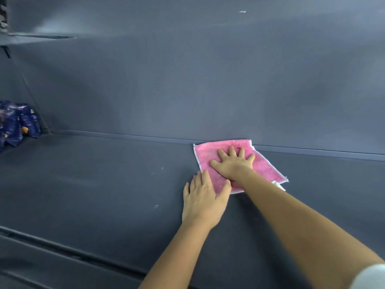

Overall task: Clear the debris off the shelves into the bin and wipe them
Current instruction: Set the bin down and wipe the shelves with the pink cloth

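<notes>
Shelf: a wide, dark grey shelf (93, 195) fills most of the view. It is flat and runs from left to right.
Back wall: a grey wall (187, 80) stands up behind the shelf.
Top shelf: a bit of another grey shelf (37, 37) shows high up on the left.
Cloth: a pink cloth (264, 165) with a white edge lies flat on the shelf. Its far edge touches the back wall.
Right hand: the right hand (233, 163) lies flat on the middle of the cloth. The fingers are straight and spread out, and it grips nothing.
Left hand: the left hand (203, 202) lies flat on the shelf, fingers straight. Its thumb and fingertips rest on the cloth's near left corner.
Specks: small white specks (155, 206) lie on the shelf, left of the hands.
Packets: blue packets (16, 124) stand at the far left, well apart from the cloth.
Sleeve: a white sleeve (370, 276) shows on the right arm.
</notes>
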The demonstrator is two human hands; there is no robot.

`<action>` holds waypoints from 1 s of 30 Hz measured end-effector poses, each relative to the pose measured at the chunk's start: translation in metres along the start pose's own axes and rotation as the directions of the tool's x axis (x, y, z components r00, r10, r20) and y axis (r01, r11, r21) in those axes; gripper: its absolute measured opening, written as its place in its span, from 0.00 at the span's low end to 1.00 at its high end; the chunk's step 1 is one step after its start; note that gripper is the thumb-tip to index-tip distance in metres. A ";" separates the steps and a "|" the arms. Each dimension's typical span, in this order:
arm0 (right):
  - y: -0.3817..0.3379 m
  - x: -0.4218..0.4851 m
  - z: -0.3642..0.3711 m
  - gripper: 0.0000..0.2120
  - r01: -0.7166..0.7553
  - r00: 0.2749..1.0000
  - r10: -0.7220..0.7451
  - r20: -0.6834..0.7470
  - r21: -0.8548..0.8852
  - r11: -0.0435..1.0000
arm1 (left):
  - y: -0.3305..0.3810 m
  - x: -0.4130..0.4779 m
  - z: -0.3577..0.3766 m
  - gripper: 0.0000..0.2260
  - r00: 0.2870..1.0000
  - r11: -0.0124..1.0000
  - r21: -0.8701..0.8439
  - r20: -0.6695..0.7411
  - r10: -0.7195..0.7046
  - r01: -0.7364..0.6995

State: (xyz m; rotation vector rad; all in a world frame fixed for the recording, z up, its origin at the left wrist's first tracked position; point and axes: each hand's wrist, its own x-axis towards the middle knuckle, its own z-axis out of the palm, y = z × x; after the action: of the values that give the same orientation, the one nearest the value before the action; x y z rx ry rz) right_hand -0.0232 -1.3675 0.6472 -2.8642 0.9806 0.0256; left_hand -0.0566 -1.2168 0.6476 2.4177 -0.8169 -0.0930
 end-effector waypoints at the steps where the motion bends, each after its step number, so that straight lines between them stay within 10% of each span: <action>1: -0.012 0.000 0.001 0.31 0.026 1.000 -0.026 0.004 0.000 1.000 | 0.000 0.000 -0.002 0.28 1.000 0.998 -0.068 -0.019 -0.012 0.010; 7: -0.064 -0.028 0.010 0.30 0.164 0.986 -0.164 0.013 -0.106 0.981 | -0.002 0.000 -0.012 0.29 0.995 0.928 -0.373 -0.090 -0.051 0.014; 17: -0.076 -0.117 0.019 0.31 0.047 0.999 -0.047 -0.010 0.008 0.999 | -0.107 0.040 -0.086 0.26 0.999 0.999 0.013 -0.017 -0.051 0.051; 22: -0.035 -0.170 0.019 0.30 -0.184 0.982 0.185 -0.037 0.030 0.982 | -0.160 0.058 -0.107 0.28 1.000 0.964 0.266 0.026 -0.010 0.003; 30: -0.036 -0.168 0.014 0.30 -0.499 0.866 0.499 -0.035 0.013 0.867 | -0.169 0.064 -0.100 0.30 0.996 0.975 0.206 0.052 0.075 -0.084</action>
State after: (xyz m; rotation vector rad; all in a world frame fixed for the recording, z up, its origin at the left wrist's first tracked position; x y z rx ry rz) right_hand -0.1340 -1.2352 0.6456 -2.5264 1.6984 0.0138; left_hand 0.1095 -1.0943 0.6455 2.5815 -0.9859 -0.0311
